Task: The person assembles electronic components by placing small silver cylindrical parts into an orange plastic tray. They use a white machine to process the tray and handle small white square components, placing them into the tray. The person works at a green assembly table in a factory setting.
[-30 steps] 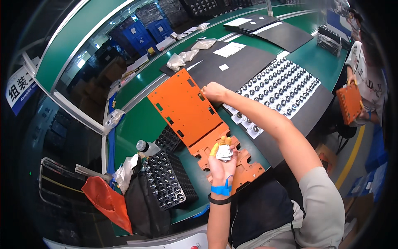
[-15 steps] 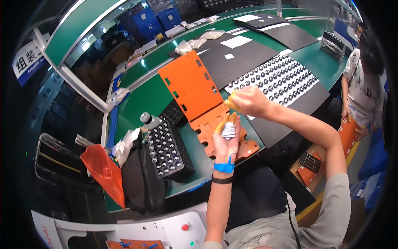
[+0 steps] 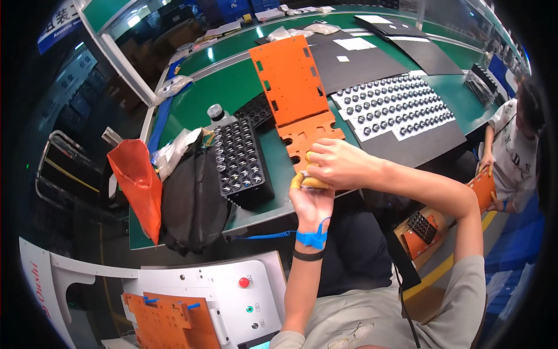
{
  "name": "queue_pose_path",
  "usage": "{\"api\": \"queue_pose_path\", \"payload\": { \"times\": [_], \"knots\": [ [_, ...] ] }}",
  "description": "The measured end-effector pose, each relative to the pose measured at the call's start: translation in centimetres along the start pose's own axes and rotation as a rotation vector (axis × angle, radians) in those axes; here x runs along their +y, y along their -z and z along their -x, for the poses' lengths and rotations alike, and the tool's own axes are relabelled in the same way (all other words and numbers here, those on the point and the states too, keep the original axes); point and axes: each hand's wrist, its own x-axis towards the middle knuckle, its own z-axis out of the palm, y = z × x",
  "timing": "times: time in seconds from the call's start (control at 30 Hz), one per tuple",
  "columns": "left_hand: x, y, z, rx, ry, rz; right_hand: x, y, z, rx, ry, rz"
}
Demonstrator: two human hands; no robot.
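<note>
My left hand (image 3: 311, 200), palm up with yellow finger covers and a blue wrist strap, curls its fingers round a small stack of white paper pieces, now mostly hidden. My right hand (image 3: 340, 164) bends over it from the right, its covered fingertips closed and touching the left fingers. What the right fingertips pinch cannot be made out. Both hands are over the near end of an orange moulded plate (image 3: 311, 136) with notched edges. Beyond it, a flat orange panel (image 3: 289, 81) with slots adjoins that plate.
Left of the plates stands a black holder (image 3: 241, 157) of cylindrical cells, beside a bottle (image 3: 216, 113), a black bag (image 3: 195, 200) and a red-orange bag (image 3: 138, 186). White sheets with rows of black caps (image 3: 395, 104) lie right. A co-worker (image 3: 505, 145) holds an orange panel at far right.
My right hand has come down and left onto my left hand, whose fingers have curled up over the white stack. The view has shifted, showing more of the white machine below.
</note>
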Motion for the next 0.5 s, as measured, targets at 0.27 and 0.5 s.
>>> {"api": "queue_pose_path", "payload": {
  "times": [0.27,0.5],
  "knots": [
    [0.8,-2.6,3.6,0.163,-0.234,-0.199,-3.4,0.3,-9.4,0.239,-0.309,-0.231],
    [2.4,-1.0,4.1,-0.157,-0.177,-0.269,-4.3,-4.6,-16.5,0.097,-0.477,-0.294]
  ]
}}
